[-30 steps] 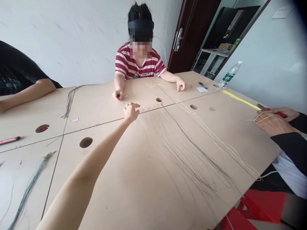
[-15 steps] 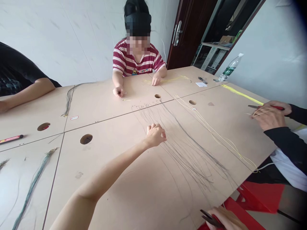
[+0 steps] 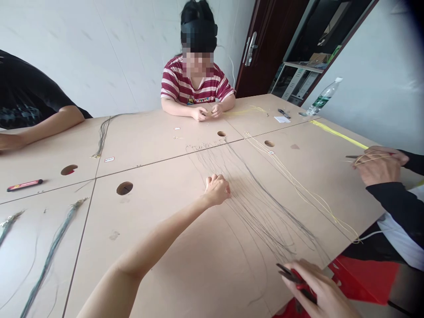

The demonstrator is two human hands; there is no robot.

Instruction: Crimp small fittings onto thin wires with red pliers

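A spread of thin grey wires [image 3: 261, 225] runs across the middle of the table, with small terminal ends [image 3: 207, 145] fanned at the far side. My left hand [image 3: 217, 190] rests over these wires, fingers curled down around some of them; the fingertips are partly hidden. At the lower right, my right hand [image 3: 323, 289] grips pliers [image 3: 289, 273] with dark jaws and red handles. The jaws are slightly apart and close to the near ends of the wires, with nothing visible between them.
Yellow wires [image 3: 291, 176] lie right of the grey ones. A co-worker's hands [image 3: 380, 165] hold a tool and wires at the right; another person's hands [image 3: 207, 112] work opposite. Tied grey bundles [image 3: 53, 251], a box cutter [image 3: 24, 185], cable holes [image 3: 125, 188] and a bottle [image 3: 323, 98] are around.
My right hand has risen into view with the pliers, nearing the wires. My left hand stays on the wires. The person opposite has brought both hands together.
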